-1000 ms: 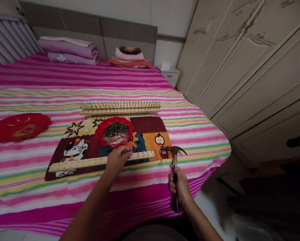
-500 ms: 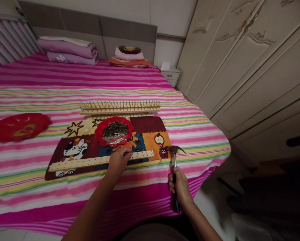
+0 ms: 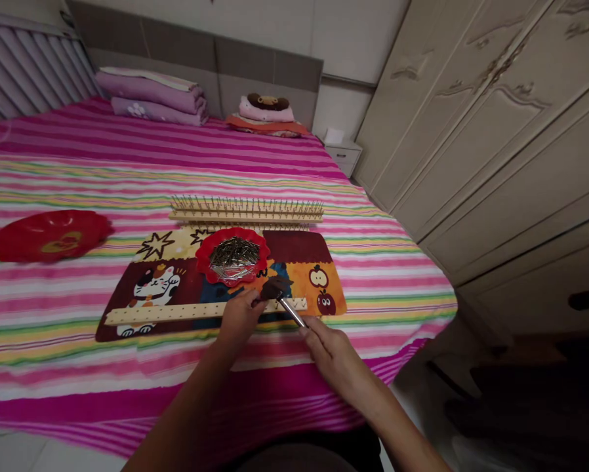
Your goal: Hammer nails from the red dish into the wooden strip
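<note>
The right hand (image 3: 336, 357) is closed round the handle of the hammer (image 3: 292, 313), whose head is right at the fingertips of the left hand (image 3: 240, 318). The left fingers are drawn in over the strip (image 3: 176, 313); the hammer head hides their tips, so I cannot tell how tightly they close or whether a nail is between them. The strip lies along the near side of the mat (image 3: 294, 242) on the bed (image 3: 397, 275), dark dots running along its left part.

The step in hand looks like tapping a nail in. To do it well, the left fingers should steady the nail low and upright, then clear the head before any harder blow. Start with light taps, the face landing square, since a slanted hit would likely tip or bend the nail. The bed probably gives under each blow, so short strokes and a strip held flat should serve better than big swings. The bowl (image 3: 203, 259) of nails (image 3: 235, 255) sits just beyond the left hand, handy but close, so keep the swing short of it and of the nail-studded strips (image 3: 245, 216) farther off.
</note>
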`<state>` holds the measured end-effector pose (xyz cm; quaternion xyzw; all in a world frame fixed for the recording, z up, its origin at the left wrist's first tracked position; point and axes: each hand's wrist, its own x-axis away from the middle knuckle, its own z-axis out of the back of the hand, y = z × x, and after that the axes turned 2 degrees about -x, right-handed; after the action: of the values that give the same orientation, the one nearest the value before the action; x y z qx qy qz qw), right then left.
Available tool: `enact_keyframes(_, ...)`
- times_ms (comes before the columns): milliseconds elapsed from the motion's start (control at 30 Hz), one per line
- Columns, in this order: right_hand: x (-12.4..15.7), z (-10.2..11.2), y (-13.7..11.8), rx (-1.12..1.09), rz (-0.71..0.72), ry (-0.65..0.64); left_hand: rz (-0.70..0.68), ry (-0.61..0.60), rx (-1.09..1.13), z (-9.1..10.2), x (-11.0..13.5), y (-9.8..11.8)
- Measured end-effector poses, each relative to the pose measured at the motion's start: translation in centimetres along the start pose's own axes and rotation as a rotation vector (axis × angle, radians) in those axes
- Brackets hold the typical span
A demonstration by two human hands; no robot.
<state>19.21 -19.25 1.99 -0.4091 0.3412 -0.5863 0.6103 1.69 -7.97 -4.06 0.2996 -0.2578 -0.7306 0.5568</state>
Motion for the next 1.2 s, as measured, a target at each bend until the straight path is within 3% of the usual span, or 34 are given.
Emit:
enact_keyframes(100, -0.2, -0.2, 0.1, 0.045, -0.018, -0.013, -0.005, -0.001, -0.009, -0.2, 0.1, -0.2)
enact_keyframes(200, 0.2, 0.0, 0.7, -0.048, -0.037, 0.042, 0.013, -0.007, 0.024, -0.4, 0.2, -0.4)
enact_keyframes(367, 1.3, 0.2, 3.6, -0.389, -0.246, 0.366, 0.05, -0.029, 0.061, -0.4, 0.3, -0.2)
enact_keyframes(500, 1.8, -0.4, 6.9, -0.695, -0.458, 0.509, 0.012, -0.003, 0.032, 1.5, -0.1, -0.2)
enact_keyframes(633, 1.9, -1.1, 9.2, -0.806, -0.497, 0.544, -0.015, 0.137, -0.264, 4.6, -2.2, -0.5)
enact_keyframes(767, 1.8, -1.6, 10.3, -0.802, -0.463, 0.558, 0.035, -0.089, -0.677, 6.3, -5.4, -0.5)
enact_keyframes(867, 1.7, -1.6, 10.6, -0.834, -0.471, 0.553, 0.127, -0.245, -0.791, 6.2, -7.0, 0.0)
enact_keyframes(1000, 1.6, -1.4, 10.7, -0.867, -0.491, 0.554, 0.169, -0.299, -0.795, 5.6, -7.8, 0.1)
enact_keyframes(1200, 1.6, -1.4, 10.5, -0.873, -0.479, 0.557, 0.046, -0.289, -0.828, 5.3, -7.4, -0.9)
